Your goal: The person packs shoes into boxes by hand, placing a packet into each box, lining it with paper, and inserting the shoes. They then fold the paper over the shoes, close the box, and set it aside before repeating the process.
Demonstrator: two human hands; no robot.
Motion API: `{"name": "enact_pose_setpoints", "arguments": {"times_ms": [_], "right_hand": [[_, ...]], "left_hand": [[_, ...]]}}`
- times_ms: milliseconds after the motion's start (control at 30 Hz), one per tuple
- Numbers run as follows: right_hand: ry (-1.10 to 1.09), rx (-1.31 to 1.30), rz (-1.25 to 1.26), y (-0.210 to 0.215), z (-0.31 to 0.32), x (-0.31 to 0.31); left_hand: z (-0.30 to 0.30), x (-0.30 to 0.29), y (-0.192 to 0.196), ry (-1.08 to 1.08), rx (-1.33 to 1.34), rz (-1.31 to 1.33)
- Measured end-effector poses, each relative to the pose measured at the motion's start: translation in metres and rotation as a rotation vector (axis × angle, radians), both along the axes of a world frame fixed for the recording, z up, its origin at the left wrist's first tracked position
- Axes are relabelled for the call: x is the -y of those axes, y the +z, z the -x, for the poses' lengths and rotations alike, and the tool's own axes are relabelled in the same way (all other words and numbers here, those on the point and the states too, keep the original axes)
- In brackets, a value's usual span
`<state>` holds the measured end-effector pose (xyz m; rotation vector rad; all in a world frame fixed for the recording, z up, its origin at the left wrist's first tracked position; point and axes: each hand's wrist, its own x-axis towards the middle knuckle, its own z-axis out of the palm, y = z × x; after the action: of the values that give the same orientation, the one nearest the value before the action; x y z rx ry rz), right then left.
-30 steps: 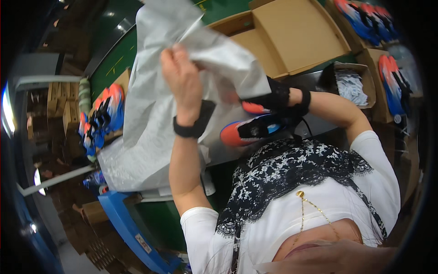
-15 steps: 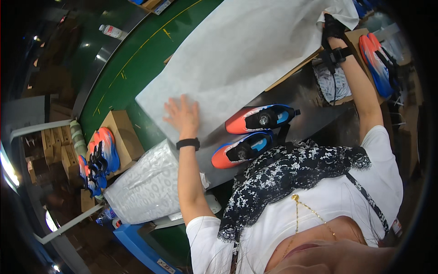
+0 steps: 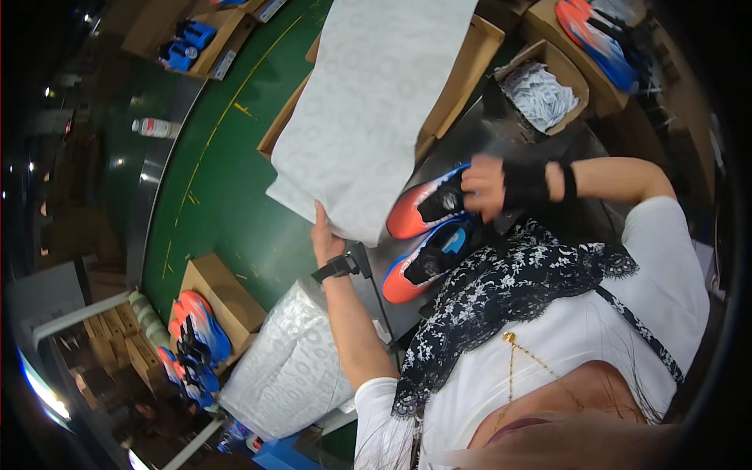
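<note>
A white sheet of wrapping paper lies over an open cardboard box, its near end hanging over the front. My left hand is closed at the paper's near edge, one finger stretched along it; the paper hides part of the other fingers. Two orange, white and blue sneakers with black openings lie side by side before me. My right hand, slightly blurred, has its fingers closed on the heel end of the farther sneaker. The nearer sneaker lies free of both hands.
A stack of patterned wrapping paper sits at lower left, beside a box with more sneakers. A carton of paper strips and boxed sneakers are at right. A bottle stands across the green surface.
My right hand has let go of the paper's far end and come back to the farther sneaker. My left hand has gone from flat on the paper to its near edge. The paper now covers the box.
</note>
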<state>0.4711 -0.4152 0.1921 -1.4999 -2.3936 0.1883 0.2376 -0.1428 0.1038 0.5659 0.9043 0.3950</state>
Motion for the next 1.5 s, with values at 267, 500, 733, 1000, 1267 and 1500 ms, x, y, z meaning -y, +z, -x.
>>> {"name": "enact_pose_setpoints", "arguments": {"times_ms": [267, 500, 733, 1000, 1267, 1500], "right_hand": [[-0.147, 0.091, -0.133, 0.001, 0.067, 0.016], [-0.147, 0.133, -0.142, -0.033, 0.076, 0.011], [0.001, -0.371, 0.075, 0.065, 0.045, -0.045], [-0.746, -0.314, 0.320, 0.001, -0.002, -0.165], [-0.014, 0.024, 0.533, 0.004, 0.017, -0.165], [-0.567, 0.175, 0.902, 0.032, -0.065, -0.099]], "left_hand": [[-0.006, -0.010, 0.016, 0.183, -0.305, -0.583], [0.034, -0.031, 0.021, 0.090, -0.502, -0.941], [0.058, -0.034, 0.042, 0.145, -0.511, -0.966], [0.023, -0.034, 0.106, 0.127, -0.460, -1.022], [-0.092, 0.006, 0.098, -0.269, 0.187, -0.389], [-0.104, 0.013, 0.051, -1.507, -0.697, -1.440]]}}
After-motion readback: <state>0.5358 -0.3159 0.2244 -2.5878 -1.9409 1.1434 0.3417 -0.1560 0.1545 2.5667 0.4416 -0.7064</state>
